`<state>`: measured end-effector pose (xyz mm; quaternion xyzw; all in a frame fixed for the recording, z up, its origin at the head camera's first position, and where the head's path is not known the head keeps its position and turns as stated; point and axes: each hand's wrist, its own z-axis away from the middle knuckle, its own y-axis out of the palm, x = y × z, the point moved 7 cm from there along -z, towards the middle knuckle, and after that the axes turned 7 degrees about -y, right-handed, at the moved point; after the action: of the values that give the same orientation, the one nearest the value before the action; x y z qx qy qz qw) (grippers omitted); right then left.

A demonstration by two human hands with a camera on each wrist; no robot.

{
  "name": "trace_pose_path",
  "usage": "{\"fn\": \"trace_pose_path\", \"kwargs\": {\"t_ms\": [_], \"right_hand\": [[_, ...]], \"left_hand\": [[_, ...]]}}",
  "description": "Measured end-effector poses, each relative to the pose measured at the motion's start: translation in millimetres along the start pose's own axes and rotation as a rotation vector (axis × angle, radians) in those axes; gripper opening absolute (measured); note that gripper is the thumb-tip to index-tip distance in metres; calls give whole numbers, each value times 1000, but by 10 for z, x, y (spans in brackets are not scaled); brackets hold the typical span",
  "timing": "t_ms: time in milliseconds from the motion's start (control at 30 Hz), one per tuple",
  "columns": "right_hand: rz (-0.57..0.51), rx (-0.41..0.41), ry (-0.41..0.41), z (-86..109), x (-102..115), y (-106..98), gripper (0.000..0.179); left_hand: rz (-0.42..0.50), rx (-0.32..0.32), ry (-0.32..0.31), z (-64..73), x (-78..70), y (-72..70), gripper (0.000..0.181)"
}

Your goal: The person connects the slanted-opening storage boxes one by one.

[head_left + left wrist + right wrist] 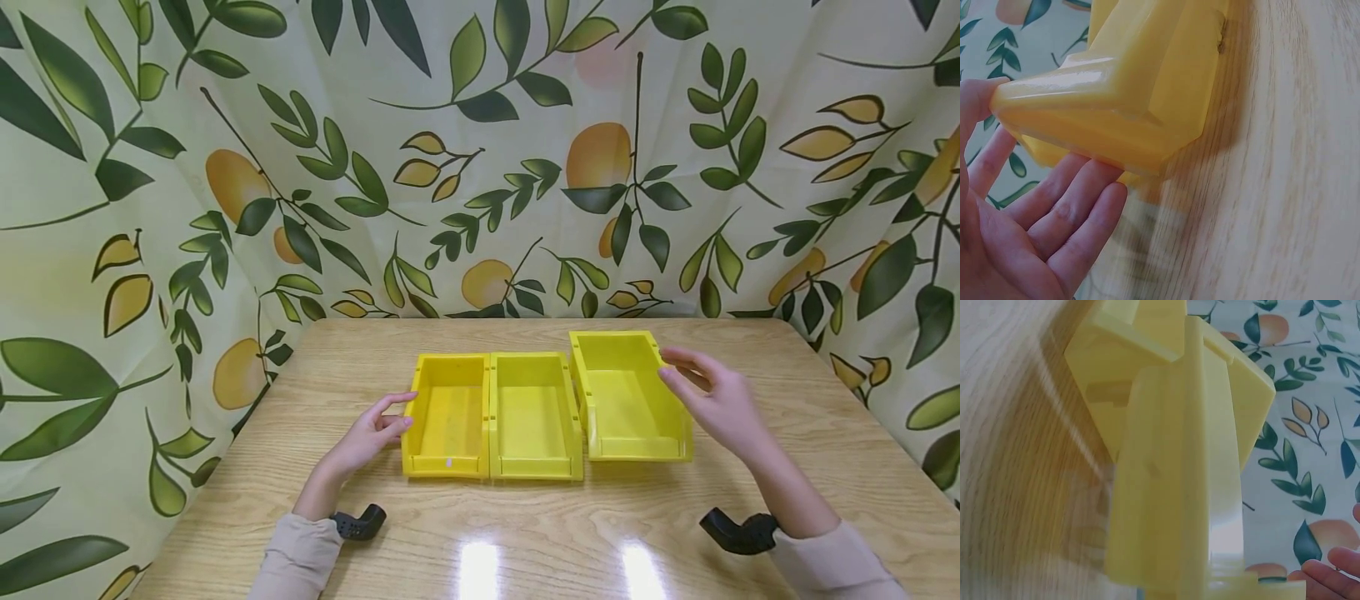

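Three yellow plastic bins stand side by side in the head view. The left bin (450, 467) and middle bin (536, 468) sit flush together on the table. My left hand (369, 433) touches the left bin's outer side, index fingertip at its rim; the left wrist view shows its fingers (1079, 219) fairly straight against the yellow wall. My right hand (712, 400) pinches the right rim of the right bin (637, 448), which appears raised and set farther back, its left side against the middle bin. In the right wrist view only some fingertips (1329, 575) show.
The bins stand on a wood-grain table (420, 542). Behind and beside it hangs a leaf-and-fruit patterned cloth (495, 208). A black wrist device (360, 523) is on the left wrist and another black device (738, 532) on the right.
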<state>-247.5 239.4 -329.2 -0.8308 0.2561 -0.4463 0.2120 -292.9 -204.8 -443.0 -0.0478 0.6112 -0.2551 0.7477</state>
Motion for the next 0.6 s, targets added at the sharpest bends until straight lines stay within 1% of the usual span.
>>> {"fn": "trace_pose_path", "kwargs": {"t_ms": [67,100,200,267,467,600], "right_hand": [[3,-4,-28,-30,45,30,36],[1,-7,-44,-42,64,48,35],[25,-1,-67,-79,119,101,34],[30,0,-84,-101,160,129,33],[40,10,-103,-170,238,203,33],[37,30,-96,-206,254,278,33]], "left_hand": [[-2,4,7,4,-1,1,52],[5,2,1,6,4,0,52],[3,12,6,5,7,5,55],[7,10,0,6,10,5,55],[-5,3,1,8,1,-1,54],[3,-1,-2,14,-3,-5,53]]}}
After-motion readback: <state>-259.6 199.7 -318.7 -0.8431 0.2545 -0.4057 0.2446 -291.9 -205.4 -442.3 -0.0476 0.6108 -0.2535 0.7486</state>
